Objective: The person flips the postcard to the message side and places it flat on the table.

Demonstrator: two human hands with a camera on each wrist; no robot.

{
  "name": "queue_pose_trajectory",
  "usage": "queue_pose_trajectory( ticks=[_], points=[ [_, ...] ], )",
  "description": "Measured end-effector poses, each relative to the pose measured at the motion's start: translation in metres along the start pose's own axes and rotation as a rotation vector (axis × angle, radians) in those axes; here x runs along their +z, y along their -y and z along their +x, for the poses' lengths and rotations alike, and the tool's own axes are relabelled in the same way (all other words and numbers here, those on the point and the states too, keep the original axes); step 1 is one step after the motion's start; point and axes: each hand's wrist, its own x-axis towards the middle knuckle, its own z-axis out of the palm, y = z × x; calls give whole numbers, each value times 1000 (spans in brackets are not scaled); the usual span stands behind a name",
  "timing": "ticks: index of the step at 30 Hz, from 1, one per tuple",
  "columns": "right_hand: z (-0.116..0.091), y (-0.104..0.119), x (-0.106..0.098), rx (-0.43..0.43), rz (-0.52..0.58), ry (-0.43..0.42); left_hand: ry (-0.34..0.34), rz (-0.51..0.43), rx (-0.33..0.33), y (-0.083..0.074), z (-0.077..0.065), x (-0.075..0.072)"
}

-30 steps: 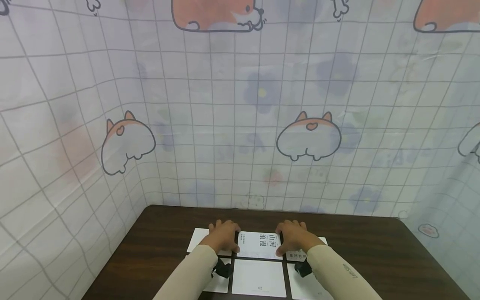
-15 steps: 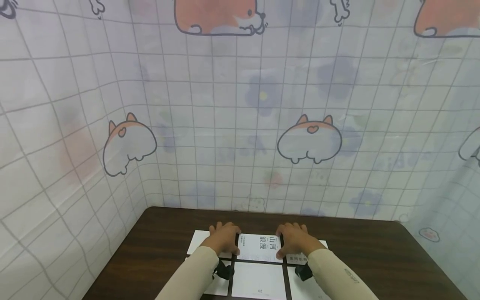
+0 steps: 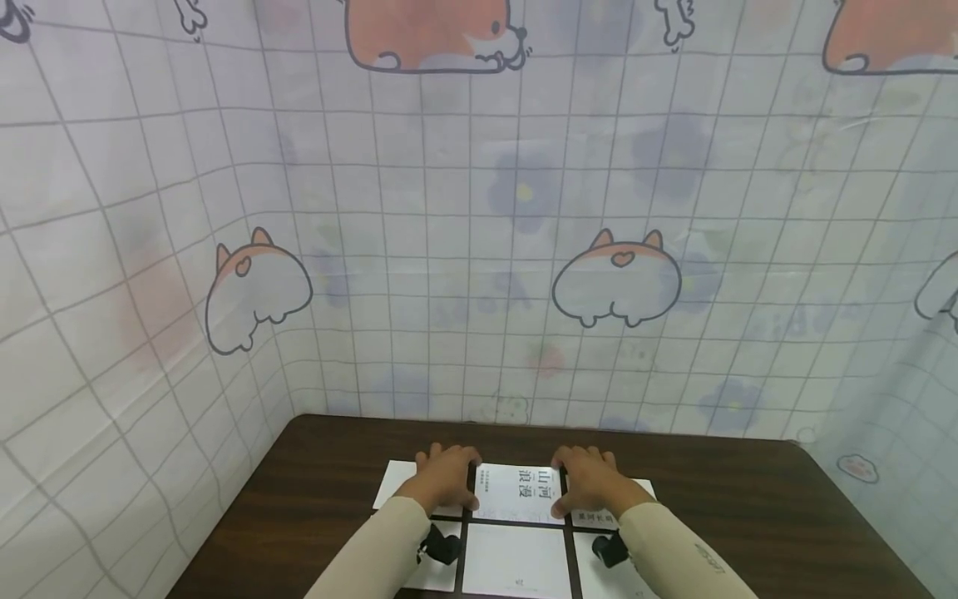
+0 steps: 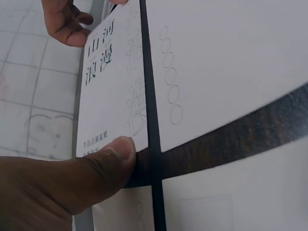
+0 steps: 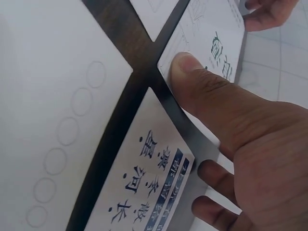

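A white printed card (image 3: 516, 497) with large dark characters lies in the middle of the far row on the table. My left hand (image 3: 441, 478) holds its left side, the thumb at the near corner and the index finger at the far one. On the opposite side, my right hand (image 3: 591, 481) grips the card the same way. Up close in the left wrist view, the left thumb (image 4: 113, 156) presses at the card's corner. The right thumb (image 5: 187, 72) touches another corner in the right wrist view. Other fingertips are partly hidden.
White cards surround the held one in two rows with narrow gaps: far left (image 3: 393, 484), far right (image 3: 595, 518), near left (image 3: 434, 576), near middle (image 3: 515, 559), near right (image 3: 608, 576). The dark wooden table (image 3: 299, 491) meets a patterned curtain (image 3: 449, 249) behind.
Both hands stay at the sides of the middle card, with barely any shift. The head view has tilted slightly, moving the scene a little down.
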Motion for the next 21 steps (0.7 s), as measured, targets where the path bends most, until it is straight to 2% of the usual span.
queue_pose_trajectory(
  ticks=[6,16,21],
  points=[
    [-1,3,3,-4,-6,-53,-33,-36,32,8,0,4],
    [-7,3,9,-43,21,-127,-139,-72,83,5,-7,8],
    [-8,2,13,-32,43,-164,-176,-124,90,4,-13,10]
  ],
)
